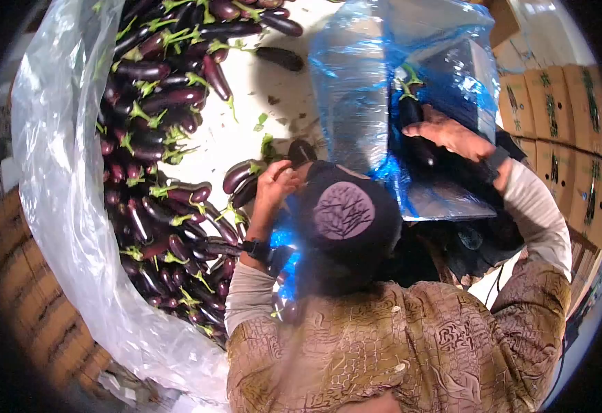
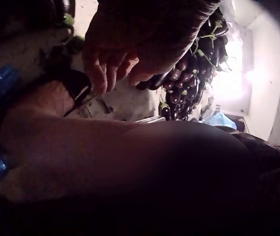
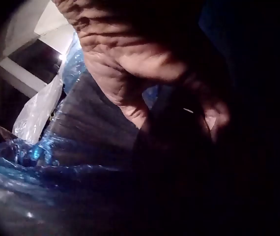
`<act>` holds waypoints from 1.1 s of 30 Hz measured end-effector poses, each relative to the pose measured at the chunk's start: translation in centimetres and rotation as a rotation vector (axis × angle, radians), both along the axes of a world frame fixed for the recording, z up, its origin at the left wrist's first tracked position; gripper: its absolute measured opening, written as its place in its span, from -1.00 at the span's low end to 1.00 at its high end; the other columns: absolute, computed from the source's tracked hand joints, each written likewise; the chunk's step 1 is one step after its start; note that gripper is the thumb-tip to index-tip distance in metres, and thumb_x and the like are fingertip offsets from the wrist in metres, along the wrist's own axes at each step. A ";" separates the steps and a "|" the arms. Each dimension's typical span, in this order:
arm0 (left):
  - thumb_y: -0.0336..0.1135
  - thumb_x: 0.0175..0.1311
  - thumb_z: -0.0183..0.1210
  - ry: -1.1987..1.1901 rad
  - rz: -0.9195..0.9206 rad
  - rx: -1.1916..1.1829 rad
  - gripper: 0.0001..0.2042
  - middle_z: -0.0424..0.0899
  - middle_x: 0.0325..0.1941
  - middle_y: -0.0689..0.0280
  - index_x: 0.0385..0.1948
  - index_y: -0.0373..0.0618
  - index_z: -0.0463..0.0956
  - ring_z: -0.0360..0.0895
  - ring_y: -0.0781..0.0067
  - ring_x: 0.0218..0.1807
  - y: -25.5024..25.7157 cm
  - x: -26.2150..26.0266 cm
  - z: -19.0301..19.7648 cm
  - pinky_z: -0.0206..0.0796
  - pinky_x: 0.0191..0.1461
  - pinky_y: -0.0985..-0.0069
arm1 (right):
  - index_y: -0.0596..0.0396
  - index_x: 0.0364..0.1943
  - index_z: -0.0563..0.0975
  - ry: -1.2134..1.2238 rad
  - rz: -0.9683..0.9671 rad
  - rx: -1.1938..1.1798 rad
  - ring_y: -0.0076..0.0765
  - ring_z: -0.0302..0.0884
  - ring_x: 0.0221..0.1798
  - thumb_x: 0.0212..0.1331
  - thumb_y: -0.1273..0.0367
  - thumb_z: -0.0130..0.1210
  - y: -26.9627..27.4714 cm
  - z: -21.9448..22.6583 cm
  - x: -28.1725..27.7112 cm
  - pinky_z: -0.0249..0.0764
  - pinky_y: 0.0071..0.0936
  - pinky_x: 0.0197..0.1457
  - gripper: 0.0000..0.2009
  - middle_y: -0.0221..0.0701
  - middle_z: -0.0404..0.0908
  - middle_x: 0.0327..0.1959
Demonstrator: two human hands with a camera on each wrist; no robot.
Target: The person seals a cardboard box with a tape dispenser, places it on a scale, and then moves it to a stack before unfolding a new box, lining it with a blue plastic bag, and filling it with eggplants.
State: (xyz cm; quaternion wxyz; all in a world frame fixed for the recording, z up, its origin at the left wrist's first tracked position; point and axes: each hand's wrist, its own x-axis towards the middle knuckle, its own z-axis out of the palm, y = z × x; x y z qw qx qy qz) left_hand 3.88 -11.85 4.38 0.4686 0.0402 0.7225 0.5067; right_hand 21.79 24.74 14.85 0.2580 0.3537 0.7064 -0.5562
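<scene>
Eggplant [image 1: 419, 150], dark-purple and oblong, sat gripped in our right hand [image 1: 447, 136] inside the box draped in blue plastic film [image 1: 363, 110] at two o'clock, our left hand [image 1: 277, 187] loosely bent, seemingly empty, at ten, and we judged a hasty release might bruise it.

Passage: we list one free lane of white surface [image 1: 251, 96], far to near, between the eggplant heap [image 1: 169, 101] at left and the blue-wrapped box [image 1: 352, 103] at right. Obstructions: one stray eggplant [image 1: 279, 58], far end; left grip [image 1: 276, 184] and capped head [image 1: 345, 230], near end. Box interior: we record the right grip [image 1: 450, 138] and its held eggplant [image 1: 409, 111] in the way.
</scene>
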 end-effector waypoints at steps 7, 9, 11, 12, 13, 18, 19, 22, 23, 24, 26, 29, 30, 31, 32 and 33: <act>-0.38 0.29 0.10 -0.157 0.211 -0.036 -0.68 0.66 -0.24 0.21 0.04 -0.30 0.45 0.61 0.51 -0.33 -3.8 4.0 -4.0 0.42 -0.33 0.62 | 0.13 0.47 -0.01 -0.026 -0.106 -0.056 -0.12 0.13 0.41 -0.04 -0.15 0.23 -3.7 6.1 -3.4 0.19 -0.22 0.28 0.07 -0.14 0.11 0.45; -0.38 0.28 0.11 -0.162 0.151 -0.075 -0.67 0.66 -0.26 0.20 0.05 -0.29 0.45 0.62 0.50 -0.32 -4.5 5.2 -5.0 0.44 -0.30 0.61 | 0.09 0.48 -0.06 -0.046 -0.060 0.010 -0.12 0.16 0.38 -0.07 -0.16 0.22 -4.6 4.1 -3.9 0.23 -0.15 0.22 0.09 -0.14 0.13 0.44; -0.36 0.27 0.12 -0.236 0.198 -0.030 -0.66 0.67 -0.24 0.21 0.06 -0.28 0.45 0.63 0.49 -0.31 -6.5 7.0 -7.2 0.45 -0.27 0.59 | 0.10 0.49 -0.11 -0.098 0.090 -0.007 -0.12 0.19 0.35 -0.09 -0.15 0.20 -2.5 0.1 -2.9 0.27 -0.12 0.11 0.12 -0.17 0.18 0.42; -0.36 0.27 0.12 -0.179 0.196 -0.043 -0.67 0.67 -0.25 0.20 0.05 -0.27 0.45 0.63 0.48 -0.30 -7.3 7.7 -6.8 0.46 -0.27 0.57 | 0.09 0.48 -0.08 -0.135 0.113 0.054 -0.13 0.25 0.28 -0.11 -0.13 0.19 -3.6 2.2 -3.7 0.28 -0.25 0.01 0.09 -0.20 0.24 0.39; -0.36 0.27 0.12 -0.174 0.229 -0.053 -0.67 0.67 -0.25 0.20 0.05 -0.27 0.45 0.63 0.48 -0.30 -8.5 8.2 -6.2 0.46 -0.27 0.57 | 0.08 0.47 -0.01 -0.149 0.104 0.117 -0.17 0.32 0.20 -0.12 -0.14 0.18 -3.5 3.2 -3.4 0.27 -0.36 -0.04 0.07 -0.24 0.31 0.35; -0.40 0.23 0.14 -0.117 0.434 -0.155 -0.69 0.67 -0.34 0.21 0.01 -0.27 0.49 0.63 0.47 -0.39 -14.2 10.6 -6.6 0.46 -0.40 0.57 | 0.21 0.38 0.21 -0.096 -0.037 0.226 -0.19 0.21 0.38 0.04 0.11 0.19 -3.3 11.6 -2.1 0.12 -0.35 0.38 -0.19 -0.15 0.28 0.35; -0.39 0.24 0.13 -0.126 0.511 -0.190 -0.68 0.67 -0.33 0.21 0.02 -0.26 0.48 0.63 0.47 -0.37 -15.1 10.8 -6.9 0.46 -0.38 0.58 | 0.23 0.37 0.21 -0.065 -0.106 0.143 -0.23 0.24 0.37 0.08 0.15 0.17 -3.3 13.5 -2.0 0.13 -0.37 0.38 -0.23 -0.17 0.28 0.36; -0.33 0.32 0.07 -0.144 0.595 -0.126 -0.64 0.65 -0.14 0.18 0.11 -0.26 0.42 0.61 0.44 -0.17 -14.4 9.3 -2.1 0.46 -0.13 0.52 | 0.20 0.35 0.25 0.309 -0.316 0.121 -0.32 0.36 0.27 0.17 0.14 0.08 -6.0 18.5 -0.1 0.23 -0.47 0.32 -0.32 -0.22 0.41 0.25; -0.33 0.32 0.07 -0.145 0.593 -0.120 -0.64 0.65 -0.14 0.18 0.11 -0.26 0.42 0.61 0.44 -0.17 -13.5 8.7 -0.5 0.46 -0.13 0.52 | 0.17 0.34 0.27 0.428 -0.375 0.158 -0.36 0.44 0.19 0.19 0.12 0.05 -5.8 18.9 1.2 0.31 -0.53 0.24 -0.34 -0.24 0.46 0.20; -0.32 0.33 0.07 -0.090 0.606 -0.001 -0.63 0.64 -0.12 0.18 0.13 -0.25 0.40 0.60 0.44 -0.14 -12.5 7.9 1.2 0.44 -0.09 0.51 | 0.16 0.36 0.24 0.394 -0.395 0.117 -0.33 0.47 0.15 0.18 0.07 0.05 -4.3 19.1 3.3 0.35 -0.48 0.19 -0.30 -0.22 0.47 0.18; -0.29 0.35 0.07 -0.032 0.592 0.230 -0.62 0.63 -0.08 0.17 0.16 -0.22 0.38 0.58 0.43 -0.08 -10.4 6.5 5.4 0.41 0.01 0.49 | 0.15 0.36 0.23 0.382 -0.274 0.112 -0.30 0.48 0.13 0.13 0.06 0.07 -3.6 19.1 4.9 0.36 -0.45 0.19 -0.27 -0.21 0.46 0.18; -0.24 0.38 0.09 0.068 0.381 0.489 -0.55 0.60 0.01 0.16 0.25 -0.17 0.28 0.56 0.39 0.02 -6.2 4.3 13.5 0.41 0.09 0.44 | 0.16 0.37 0.21 0.440 -0.034 0.174 -0.22 0.46 0.15 0.04 0.11 0.12 -9.6 20.4 0.5 0.33 -0.40 0.24 -0.23 -0.17 0.43 0.21; -0.24 0.38 0.09 0.080 0.358 0.628 -0.52 0.55 0.07 0.15 0.28 -0.17 0.23 0.52 0.40 0.07 -4.9 4.2 15.5 0.39 0.12 0.43 | 0.18 0.37 0.20 0.481 0.019 0.224 -0.18 0.44 0.18 0.01 0.16 0.14 -12.9 20.9 -2.1 0.30 -0.37 0.29 -0.22 -0.15 0.40 0.23; -0.25 0.37 0.10 0.096 0.333 0.768 -0.48 0.51 0.14 0.15 0.31 -0.16 0.18 0.49 0.41 0.12 -3.5 4.3 17.2 0.37 0.15 0.42 | 0.19 0.38 0.18 0.472 0.050 0.117 -0.16 0.40 0.22 0.00 0.23 0.15 -15.8 21.7 -4.4 0.25 -0.35 0.32 -0.22 -0.13 0.37 0.26; -0.25 0.37 0.10 0.115 0.342 0.772 -0.48 0.51 0.14 0.15 0.31 -0.16 0.18 0.49 0.41 0.12 -2.1 4.7 19.0 0.37 0.15 0.42 | 0.21 0.38 0.16 0.456 0.080 0.010 -0.13 0.37 0.26 0.00 0.30 0.17 -18.7 22.4 -6.6 0.21 -0.33 0.36 -0.22 -0.11 0.33 0.28; -0.26 0.36 0.10 0.010 0.401 0.999 -0.49 0.48 0.16 0.15 0.29 -0.16 0.18 0.47 0.43 0.13 -0.8 5.2 20.6 0.37 0.15 0.42 | 0.23 0.39 0.13 0.446 0.108 -0.138 -0.12 0.32 0.30 0.01 0.34 0.19 -20.6 22.8 -8.2 0.18 -0.33 0.39 -0.21 -0.10 0.30 0.31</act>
